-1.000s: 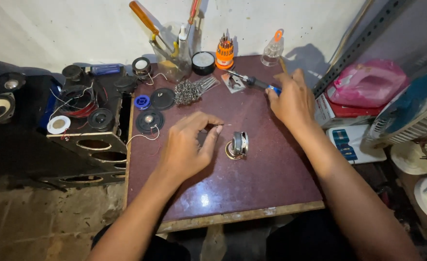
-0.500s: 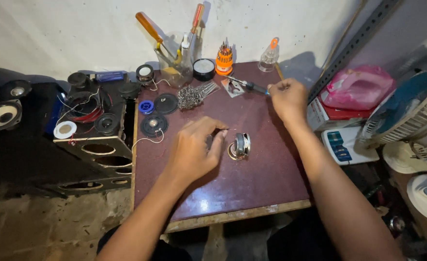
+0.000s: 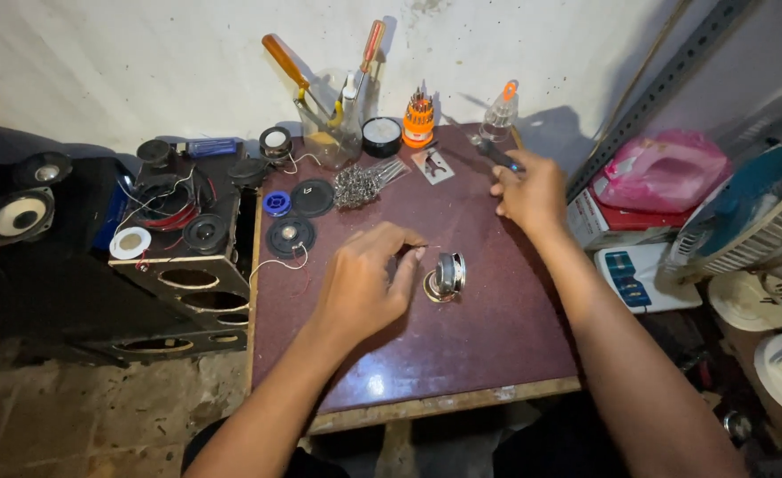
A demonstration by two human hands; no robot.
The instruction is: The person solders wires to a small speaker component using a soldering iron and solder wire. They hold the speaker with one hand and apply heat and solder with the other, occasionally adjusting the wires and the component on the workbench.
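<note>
My left hand point(image 3: 366, 281) rests palm down on the dark red table point(image 3: 497, 336), its fingertips touching a small round metal speaker part point(image 3: 445, 275) that stands on edge. My right hand point(image 3: 529, 191) is farther back near the table's right rear corner, fingers closed around a dark-handled tool point(image 3: 494, 152) that lies beside a clear bottle with an orange cap point(image 3: 502, 112).
Along the back stand a jar of screwdrivers point(image 3: 333, 133), an orange bit holder point(image 3: 418, 119), a black round tin point(image 3: 381, 136), a tangle of metal pieces point(image 3: 357, 184) and small speaker cones point(image 3: 289, 235). A black speaker box point(image 3: 183, 265) sits left; a pink bag point(image 3: 661, 173) and a fan point(image 3: 754, 212) right.
My right hand slid a little farther back along the table with the tool. My left hand stays by the metal speaker part. The view shifted slightly.
</note>
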